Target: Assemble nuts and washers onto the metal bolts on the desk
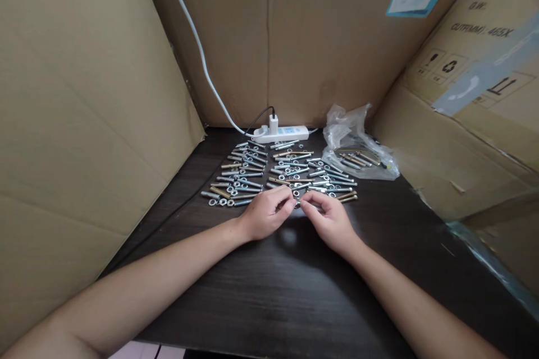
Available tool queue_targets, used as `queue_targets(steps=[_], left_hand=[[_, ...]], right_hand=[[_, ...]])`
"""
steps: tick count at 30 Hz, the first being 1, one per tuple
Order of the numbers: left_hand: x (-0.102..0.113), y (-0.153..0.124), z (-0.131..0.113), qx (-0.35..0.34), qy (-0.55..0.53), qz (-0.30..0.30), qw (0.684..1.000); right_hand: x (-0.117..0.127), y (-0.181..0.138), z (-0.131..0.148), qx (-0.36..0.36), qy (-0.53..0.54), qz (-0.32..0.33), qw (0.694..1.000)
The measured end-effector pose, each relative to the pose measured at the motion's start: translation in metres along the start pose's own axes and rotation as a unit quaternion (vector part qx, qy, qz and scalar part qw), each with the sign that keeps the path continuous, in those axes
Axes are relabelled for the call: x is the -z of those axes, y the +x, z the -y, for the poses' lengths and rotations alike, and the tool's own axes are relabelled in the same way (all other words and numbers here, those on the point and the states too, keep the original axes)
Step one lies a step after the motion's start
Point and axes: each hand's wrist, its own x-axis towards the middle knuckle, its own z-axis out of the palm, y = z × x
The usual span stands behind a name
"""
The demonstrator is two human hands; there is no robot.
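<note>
My left hand (pixel 266 213) and my right hand (pixel 328 216) meet at the middle of the dark table (pixel 295 291), fingertips pinched together on a small metal part (pixel 297 203) that is mostly hidden between them. Just beyond the fingers lie several rows of metal bolts, nuts and washers (pixel 278 174). The left group of bolts (pixel 238 179) sits beside my left hand.
A clear plastic bag (pixel 356 148) holding more bolts lies at the back right. A white power strip (pixel 281 133) with a plugged charger and white cable sits against the back wall. Cardboard walls (pixel 84 123) enclose the table on the left, back and right.
</note>
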Motion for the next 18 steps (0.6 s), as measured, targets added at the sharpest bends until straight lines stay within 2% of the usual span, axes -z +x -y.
queue_targets(steps=[13,18], left_hand=[[0.0016,-0.0017,-0.0022,0.005,-0.008,-0.033,0.999],[0.0013,0.0007,-0.0035,-0.004,-0.005,-0.016,1.0]], right_hand=[[0.0,-0.001,0.0024,-0.005,-0.006,-0.007,1.0],[-0.0006,-0.0011,0.0014,0.001,0.001,-0.008,1.0]])
